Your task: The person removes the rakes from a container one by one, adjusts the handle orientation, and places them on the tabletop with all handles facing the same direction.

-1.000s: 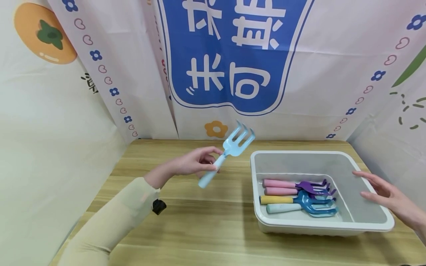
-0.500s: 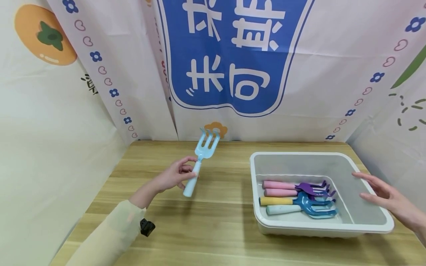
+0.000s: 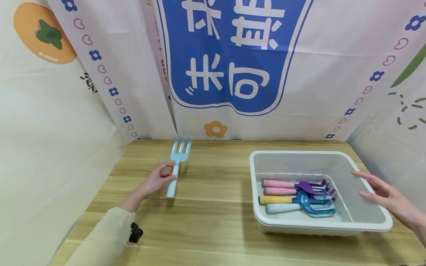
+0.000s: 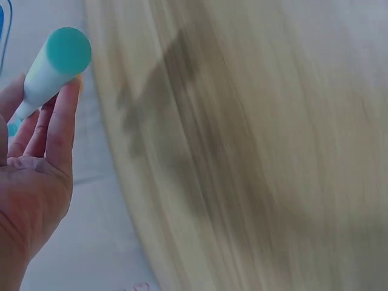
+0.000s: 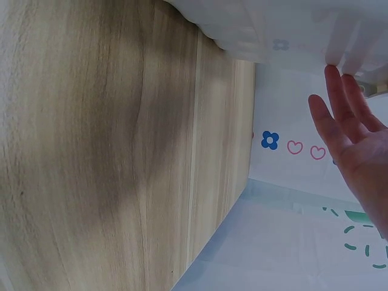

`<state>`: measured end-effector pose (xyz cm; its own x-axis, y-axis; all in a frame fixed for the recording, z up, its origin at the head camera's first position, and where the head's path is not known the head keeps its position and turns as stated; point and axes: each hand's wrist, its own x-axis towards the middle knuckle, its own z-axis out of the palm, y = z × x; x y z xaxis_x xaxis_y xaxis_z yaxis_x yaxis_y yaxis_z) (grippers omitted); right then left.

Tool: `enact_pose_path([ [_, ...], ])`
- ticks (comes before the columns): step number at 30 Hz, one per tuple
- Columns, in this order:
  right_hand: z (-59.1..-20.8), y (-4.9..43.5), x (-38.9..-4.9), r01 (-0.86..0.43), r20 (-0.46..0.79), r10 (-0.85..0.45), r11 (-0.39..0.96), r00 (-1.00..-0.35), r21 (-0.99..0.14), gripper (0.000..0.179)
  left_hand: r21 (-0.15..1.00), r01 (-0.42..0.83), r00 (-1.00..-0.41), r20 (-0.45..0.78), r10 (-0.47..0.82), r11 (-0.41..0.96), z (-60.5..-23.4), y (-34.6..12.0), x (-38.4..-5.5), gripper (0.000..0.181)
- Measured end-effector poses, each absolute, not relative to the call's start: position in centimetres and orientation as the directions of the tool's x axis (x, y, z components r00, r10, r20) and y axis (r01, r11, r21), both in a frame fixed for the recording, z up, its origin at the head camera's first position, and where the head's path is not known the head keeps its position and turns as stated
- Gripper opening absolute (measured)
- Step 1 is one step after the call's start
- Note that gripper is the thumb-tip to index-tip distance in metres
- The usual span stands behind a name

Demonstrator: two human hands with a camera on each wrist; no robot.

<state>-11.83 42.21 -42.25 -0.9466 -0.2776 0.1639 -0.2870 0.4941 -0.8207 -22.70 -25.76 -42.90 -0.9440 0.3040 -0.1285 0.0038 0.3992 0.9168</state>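
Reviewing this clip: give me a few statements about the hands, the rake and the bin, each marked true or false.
1. The left hand holds the light blue hand rake by its handle. True.
2. The white bin is empty. False: several coloured garden tools lie in it.
3. The right hand grips a tool. False: its fingers are straight, at the bin's right rim, holding nothing.
4. The light blue hand rake is outside the bin, over the wooden table. True.

**Wooden table in a banner-lined corner**

A light wooden table (image 3: 213,221) with plank grain sits enclosed by pale fabric walls. The back banner (image 3: 233,55) shows white characters on blue; flowers, hearts and an orange fruit (image 3: 43,35) decorate the sides.
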Motion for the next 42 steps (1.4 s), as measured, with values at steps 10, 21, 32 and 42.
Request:
enact_pose_path([
  [10, -42.1, 42.1, -11.9, -0.306, 0.180, -0.287, 0.492, -0.941, -0.815, 0.059, 0.887, -0.049, -0.943, -0.192, 0.270, 0.460, -44.2, -28.7, -23.4, 0.048],
  [21, -42.1, 42.1, -11.8, -0.277, 0.155, -0.276, 0.491, -0.949, -0.826, 0.058, 0.822, -0.161, -0.925, -0.318, 0.206, 0.546, -45.0, -30.1, -23.9, 0.050],
  [32, -42.1, 42.1, -11.8, -0.248, 0.124, -0.265, 0.508, -0.956, -0.825, 0.058, 0.767, -0.218, -0.913, -0.379, 0.152, 0.604, -44.8, -30.1, -24.4, 0.042],
  [42, -42.1, 42.1, -11.7, -0.228, 0.109, -0.253, 0.510, -0.961, -0.829, 0.057, 0.719, -0.223, -0.916, -0.385, 0.110, 0.659, -44.5, -29.8, -24.5, 0.045],
])
